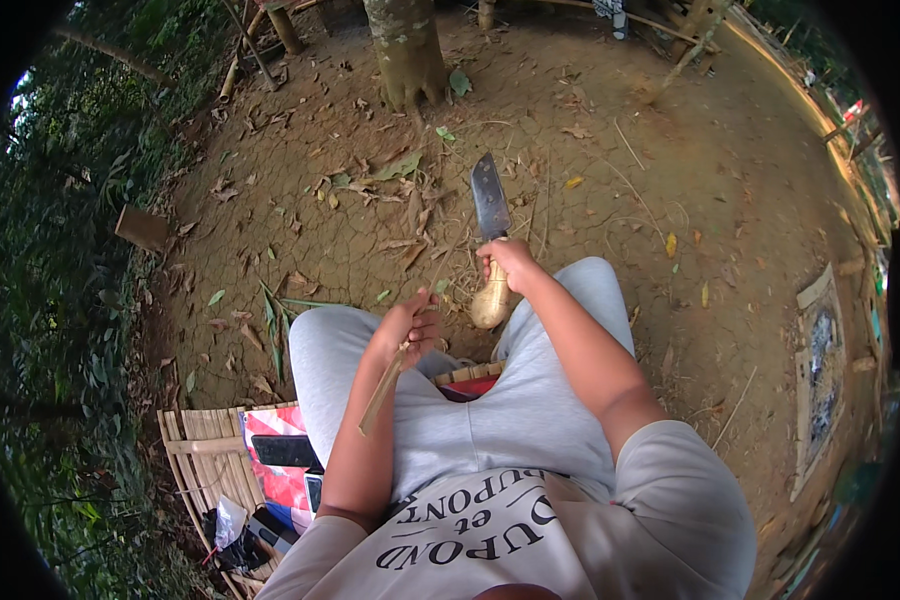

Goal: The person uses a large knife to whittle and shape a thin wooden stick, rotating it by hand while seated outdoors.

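Observation:
My right hand [510,262] is wrapped round the upper part of a big knife's pale wooden handle [491,298], above my right knee. The knife's broad dark blade [489,198] points away from me, and the thick butt of the handle hangs between my knees. Over my left thigh, my left hand [410,325] is closed on a thin pale strip, apparently bamboo [381,398]. One end of the strip slants back along my left forearm; its far end is hard to make out. Blade and strip are apart.
I sit on a bamboo-slat bench [202,445]. Left of me on it lie a dark phone [282,450] on a red-and-white cloth and a dark bag [240,550]. Cracked earth with dry leaves spreads ahead to a tree trunk [407,50]. A tray-like frame [820,370] stands right.

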Demonstrator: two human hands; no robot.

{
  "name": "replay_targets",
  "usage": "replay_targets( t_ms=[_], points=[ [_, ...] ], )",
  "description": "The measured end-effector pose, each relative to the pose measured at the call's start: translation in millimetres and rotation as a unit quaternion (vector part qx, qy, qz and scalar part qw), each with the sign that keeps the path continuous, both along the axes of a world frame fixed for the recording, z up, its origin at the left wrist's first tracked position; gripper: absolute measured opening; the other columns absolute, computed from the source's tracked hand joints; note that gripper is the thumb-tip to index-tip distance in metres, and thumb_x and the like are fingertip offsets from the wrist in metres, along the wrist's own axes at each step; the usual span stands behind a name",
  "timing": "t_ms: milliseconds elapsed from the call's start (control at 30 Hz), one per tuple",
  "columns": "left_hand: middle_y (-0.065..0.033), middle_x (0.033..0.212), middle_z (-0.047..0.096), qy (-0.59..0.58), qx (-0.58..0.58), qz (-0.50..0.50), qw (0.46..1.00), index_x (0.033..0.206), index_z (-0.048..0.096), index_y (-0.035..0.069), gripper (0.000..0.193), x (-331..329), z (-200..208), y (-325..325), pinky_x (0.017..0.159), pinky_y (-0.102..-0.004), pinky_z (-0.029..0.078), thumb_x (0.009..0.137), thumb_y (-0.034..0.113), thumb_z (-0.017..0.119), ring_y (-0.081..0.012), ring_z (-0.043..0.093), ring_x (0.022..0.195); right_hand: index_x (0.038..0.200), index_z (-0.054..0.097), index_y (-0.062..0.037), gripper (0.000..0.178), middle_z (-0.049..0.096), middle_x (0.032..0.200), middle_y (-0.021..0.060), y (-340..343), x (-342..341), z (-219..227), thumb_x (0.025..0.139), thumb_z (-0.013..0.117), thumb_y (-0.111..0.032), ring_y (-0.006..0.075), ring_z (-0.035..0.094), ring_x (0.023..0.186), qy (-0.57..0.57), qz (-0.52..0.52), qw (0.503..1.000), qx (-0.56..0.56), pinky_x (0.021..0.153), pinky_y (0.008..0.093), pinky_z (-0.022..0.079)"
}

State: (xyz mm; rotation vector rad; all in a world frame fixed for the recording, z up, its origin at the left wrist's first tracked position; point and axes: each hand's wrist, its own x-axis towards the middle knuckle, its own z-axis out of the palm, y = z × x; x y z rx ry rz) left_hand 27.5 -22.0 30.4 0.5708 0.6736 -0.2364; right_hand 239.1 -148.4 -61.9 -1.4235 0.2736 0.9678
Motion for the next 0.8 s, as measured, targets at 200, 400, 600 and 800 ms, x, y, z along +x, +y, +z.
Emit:
replay_targets(
  t_ms=[200,400,600,800],
  points=[
    [0.0094,0.056,0.032,0.008,-0.086,-0.002,0.996,0.096,0.047,0.008,0.020,11,-41,16,0.030,-0.0164,0.023,0.104,0.023,0.036,-0.0006,0.027,0.039,0.075,0.056,0.0012,0.007,0.055,0.060,0.0089,-14,5,13,0.076,0.064,0.002,0.0197,0.053,0.044,-0.104,0.099,0.985,-0.096,0.041,0.0377,0.043],
    [0.0093,0.055,0.034,0.051,-0.110,-0.025,0.992,0.095,0.046,0.008,0.019,21,-75,21,0.030,-0.0171,0.023,0.104,0.022,0.036,-0.0011,0.030,0.039,0.084,0.057,0.0028,0.011,0.058,0.066,0.0109,6,-12,-7,0.079,0.067,0.000,0.0201,0.057,0.051,-0.016,0.100,0.989,-0.110,0.045,0.0364,0.045],
    [0.0094,0.056,0.034,0.053,-0.079,-0.042,0.995,0.095,0.047,0.008,0.019,26,-76,13,0.034,-0.0189,0.025,0.103,0.022,0.036,-0.0019,0.030,0.040,0.099,0.055,0.0041,0.040,0.061,0.081,0.0143,21,-22,-50,0.079,0.081,-0.018,0.0212,0.061,0.058,0.061,0.084,0.993,-0.051,0.047,0.0341,0.049],
    [0.0088,0.057,0.034,0.066,-0.056,-0.060,0.994,0.098,0.048,0.008,0.019,27,-78,8,0.035,-0.0199,0.025,0.103,0.023,0.038,-0.0025,0.030,0.042,0.100,0.055,0.0051,0.040,0.063,0.083,0.0154,22,-21,-67,0.078,0.081,-0.016,0.0216,0.062,0.057,0.053,0.092,0.994,-0.034,0.046,0.0331,0.049]
  ],
)
